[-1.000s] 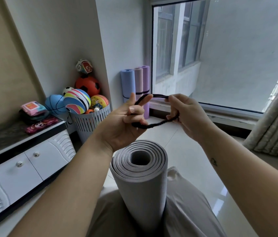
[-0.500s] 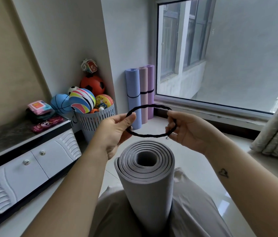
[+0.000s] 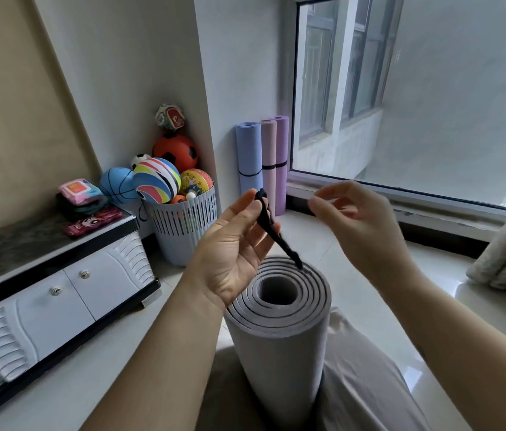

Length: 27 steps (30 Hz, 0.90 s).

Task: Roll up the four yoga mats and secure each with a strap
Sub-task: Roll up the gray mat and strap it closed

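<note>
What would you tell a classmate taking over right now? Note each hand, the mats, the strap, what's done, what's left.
Left hand pinches the black strap, which dangles over the grey mat.
Right hand holds nothing, fingers loosely bent.
Grey mat is rolled, upright between the legs, unstrapped.
Blue mat, pink mat and purple mat stand strapped by the wall.
Remaining: strap the grey mat.

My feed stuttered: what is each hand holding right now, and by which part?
The left hand pinches the black strap by its top end, the rest dangling toward the rolled grey mat. The right hand holds nothing, fingers loosely curled.
</note>
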### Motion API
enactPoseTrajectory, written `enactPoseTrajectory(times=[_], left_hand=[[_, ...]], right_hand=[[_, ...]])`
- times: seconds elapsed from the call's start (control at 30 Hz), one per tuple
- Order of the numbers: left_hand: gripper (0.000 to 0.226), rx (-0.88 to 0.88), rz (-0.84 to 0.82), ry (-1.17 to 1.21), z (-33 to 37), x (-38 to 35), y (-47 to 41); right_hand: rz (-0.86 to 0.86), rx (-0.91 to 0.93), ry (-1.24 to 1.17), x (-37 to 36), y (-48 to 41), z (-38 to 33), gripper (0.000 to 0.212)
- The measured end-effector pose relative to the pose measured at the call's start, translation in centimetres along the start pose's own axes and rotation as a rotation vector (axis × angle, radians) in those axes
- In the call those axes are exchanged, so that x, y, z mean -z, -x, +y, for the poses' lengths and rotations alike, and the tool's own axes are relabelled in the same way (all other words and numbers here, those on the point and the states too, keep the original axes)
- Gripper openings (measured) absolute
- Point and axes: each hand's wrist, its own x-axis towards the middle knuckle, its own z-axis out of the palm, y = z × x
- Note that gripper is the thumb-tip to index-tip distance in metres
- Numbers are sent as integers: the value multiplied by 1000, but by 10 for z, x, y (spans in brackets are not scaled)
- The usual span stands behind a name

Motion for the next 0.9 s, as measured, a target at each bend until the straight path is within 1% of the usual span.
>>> enactPoseTrajectory(times=[0.03, 0.1, 0.13, 0.23, 0.3, 0.37, 0.4, 0.47, 0.53, 0.6, 0.67, 0.73, 0.77, 0.83, 0.9], left_hand=[[20, -16, 17, -18, -1, -1, -1], [19, -38, 38, -65, -2, -2, -1], [18, -50, 40, -94, -3, -2, -1], [21, -116, 52, -191, -6, -3, -1], [23, -170, 67, -255, -6, -3, 0], [25, -182, 70, -256, -5, -3, 3], [26, -159, 70, -212, -4, -3, 5], [23, -65, 93, -48, 0, -4, 6], [21, 18, 138, 137, 7, -7, 6], [11, 23, 185, 275, 13, -9, 2], [7, -1, 231, 300, 17, -7, -4], [10, 24, 215, 195, 18, -4, -4], [12, 63, 175, 85, 19, -2, -3], [17, 162, 65, -241, 22, 3, 3], [22, 241, -36, -617, 31, 7, 9]], right_hand=[[-101, 56, -13, -1, 3, -9, 9], [-311, 33, -8, -8, 9, -21, 11], [-342, 14, 2, -11, 10, -21, 10], [-287, -21, 4, -16, 8, -18, 10], [-312, -68, -7, -17, 7, -15, 11], [-357, -77, -27, -17, 7, -13, 9], [-369, -78, -65, -17, 6, -13, 7], [-417, -113, -253, -16, 5, -13, 8], [-513, -205, -544, -14, 3, -12, 12], [-609, -300, -767, -13, 3, -13, 15], [-643, -366, -896, -14, 4, -15, 25], [-597, -396, -971, -13, 1, -15, 29], [-560, -388, -979, -11, -1, -14, 31], [-514, -344, -950, -4, -9, -12, 29], [-526, -315, -899, 4, -17, -9, 28]])
